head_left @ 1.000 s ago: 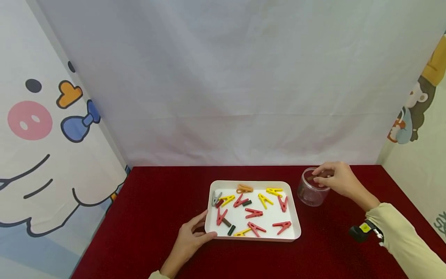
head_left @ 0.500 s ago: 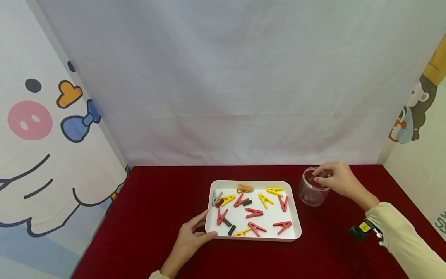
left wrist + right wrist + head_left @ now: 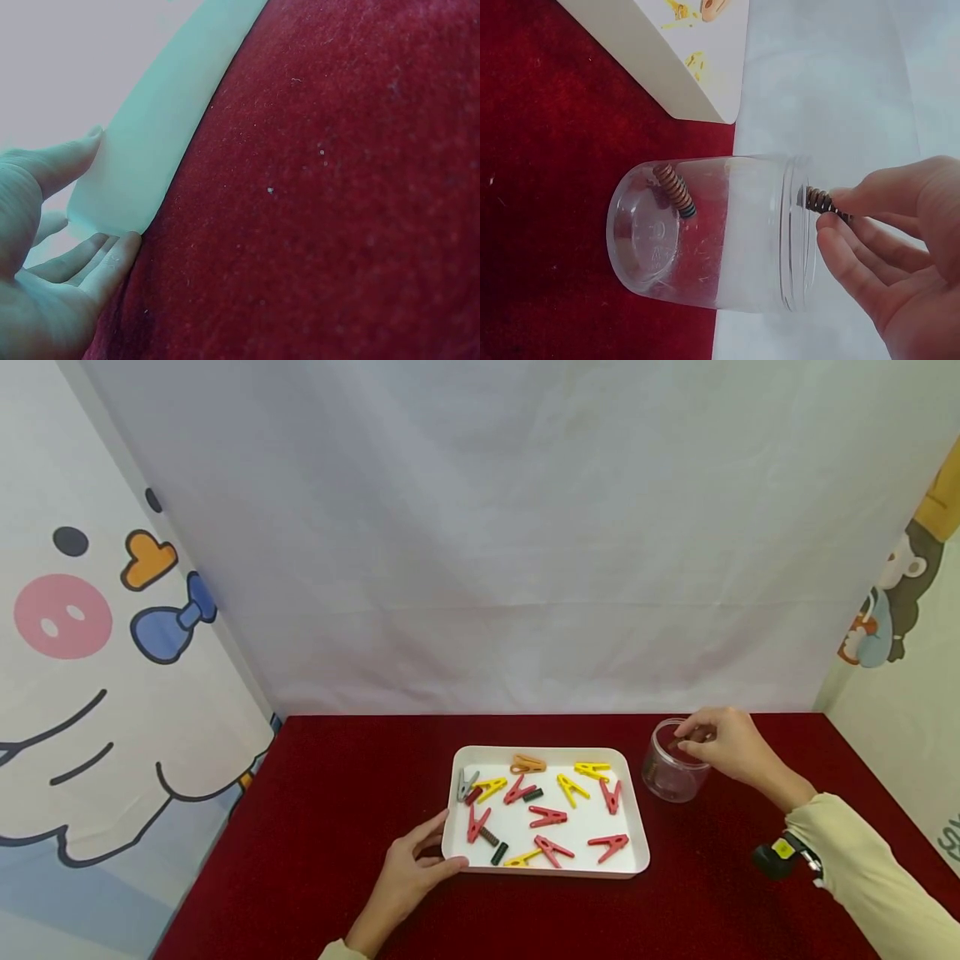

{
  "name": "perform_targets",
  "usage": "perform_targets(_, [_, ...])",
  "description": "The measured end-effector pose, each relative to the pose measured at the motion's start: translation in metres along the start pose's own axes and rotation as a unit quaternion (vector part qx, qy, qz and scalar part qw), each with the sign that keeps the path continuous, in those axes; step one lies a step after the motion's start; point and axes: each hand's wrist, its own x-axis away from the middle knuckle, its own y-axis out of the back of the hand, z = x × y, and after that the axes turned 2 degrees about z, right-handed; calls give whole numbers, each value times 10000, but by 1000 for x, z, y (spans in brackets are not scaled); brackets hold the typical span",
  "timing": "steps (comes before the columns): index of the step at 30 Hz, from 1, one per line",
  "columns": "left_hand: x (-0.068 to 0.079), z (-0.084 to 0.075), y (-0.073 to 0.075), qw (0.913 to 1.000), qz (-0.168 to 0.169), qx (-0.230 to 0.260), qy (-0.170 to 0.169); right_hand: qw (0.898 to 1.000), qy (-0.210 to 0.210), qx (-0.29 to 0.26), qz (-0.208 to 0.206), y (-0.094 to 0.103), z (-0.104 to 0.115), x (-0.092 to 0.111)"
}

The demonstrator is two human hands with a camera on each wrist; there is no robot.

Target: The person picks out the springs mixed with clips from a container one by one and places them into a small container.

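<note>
My right hand is at the mouth of a clear plastic jar, pinching a dark brown coil spring between thumb and fingers. The spring's tip lies at the rim. Another brownish spring leans inside the jar near its bottom. My left hand grips the near left corner of a white tray, its thumb on the near wall and fingers around the side. In the tray lie several clothespins: red ones, yellow ones, an orange one and a grey one.
Small coil springs lie among the clothespins: green, dark, brown and red. A dark red cloth covers the table. A pale curtain hangs behind, with printed panels at both sides.
The spring in my right hand has tilted slightly at the jar's mouth. Both hands, the tray and the jar stay nearly where they were.
</note>
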Motion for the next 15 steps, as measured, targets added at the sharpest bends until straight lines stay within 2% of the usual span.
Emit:
perform_targets(6, [-1,1,0,10000,-1,-76,-11,9998,2,171,-85,0,0,0])
perform_targets(15, [1,0,0,10000,-14,-43,-52,9999,95,122,-62,1,4,1])
